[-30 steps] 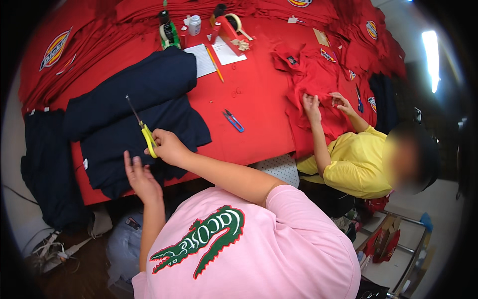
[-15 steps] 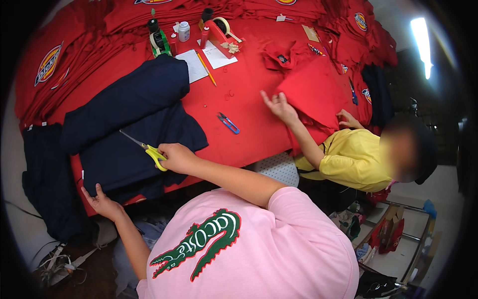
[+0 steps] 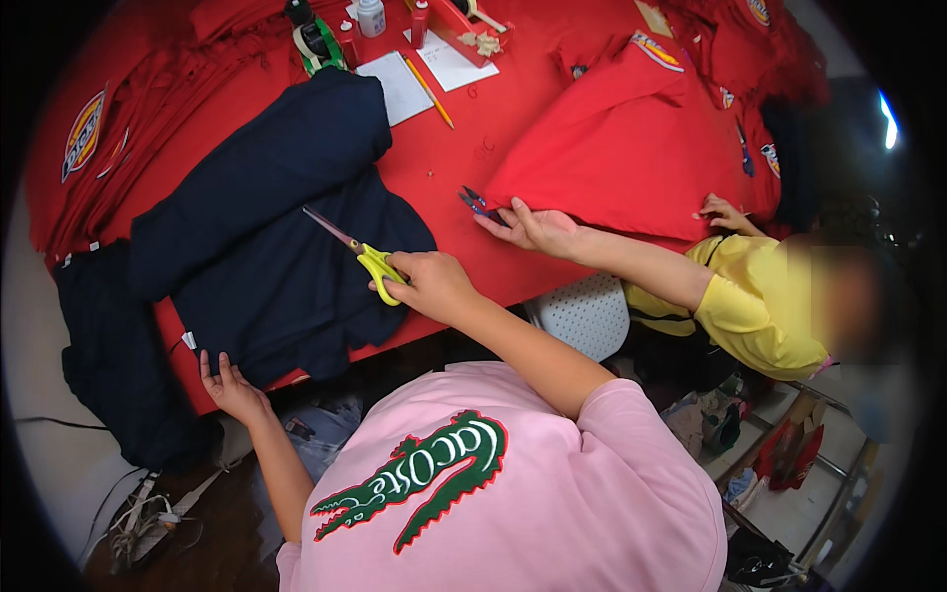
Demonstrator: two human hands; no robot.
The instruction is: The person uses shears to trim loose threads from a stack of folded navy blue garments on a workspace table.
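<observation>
My right hand (image 3: 437,287) grips a pair of scissors (image 3: 378,275) by the yellow-green handles. Their blades reach left over a dark navy garment (image 3: 296,286) spread along the table's near edge. By the garment's near left corner, close to a small white tag (image 3: 189,340), my left hand (image 3: 240,392) is open with fingers apart; whether it touches the cloth I cannot tell. A thick folded navy bundle (image 3: 261,178) lies across the far part of the garment.
At the right a co-worker's hand (image 3: 538,229) is at a red garment (image 3: 612,148), beside blue thread snips (image 3: 476,202). Farther back are a pencil (image 3: 428,91), papers (image 3: 397,87) and a tape dispenser (image 3: 321,41). More navy cloth (image 3: 118,345) hangs off the left edge.
The view has shifted. My right hand has moved the scissors rightward over the navy garment. The co-worker's red garment now spreads farther left, and that person's hand has come down by the snips.
</observation>
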